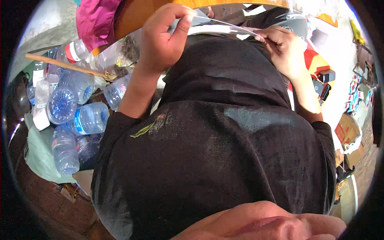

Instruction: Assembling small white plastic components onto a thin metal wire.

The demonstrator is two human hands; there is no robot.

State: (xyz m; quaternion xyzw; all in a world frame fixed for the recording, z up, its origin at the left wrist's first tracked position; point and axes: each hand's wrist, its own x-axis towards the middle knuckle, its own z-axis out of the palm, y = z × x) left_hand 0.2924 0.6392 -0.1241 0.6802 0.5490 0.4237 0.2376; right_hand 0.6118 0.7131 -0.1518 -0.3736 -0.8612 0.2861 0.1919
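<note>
A thin white strand (228, 24) runs taut between my two hands in front of my waist, slanting down from left to right. My left hand (168, 38) is raised, with thumb and index finger pinched on its upper end. Lower down, my right hand (284, 46) has its fingertips closed on the other end. Just beneath the strand lies a pale, shiny strip (216, 29) across my lap; whether it joins the strand I cannot tell. My black top (224, 160) fills the middle of the view.
An orange-brown wooden table (136, 20) stands ahead, with a maroon cloth (94, 24) at its left. Several empty plastic bottles (62, 105) are heaped at left beneath a wooden stick (66, 65). At right are a small black box (327, 75) and a cardboard box (349, 129).
</note>
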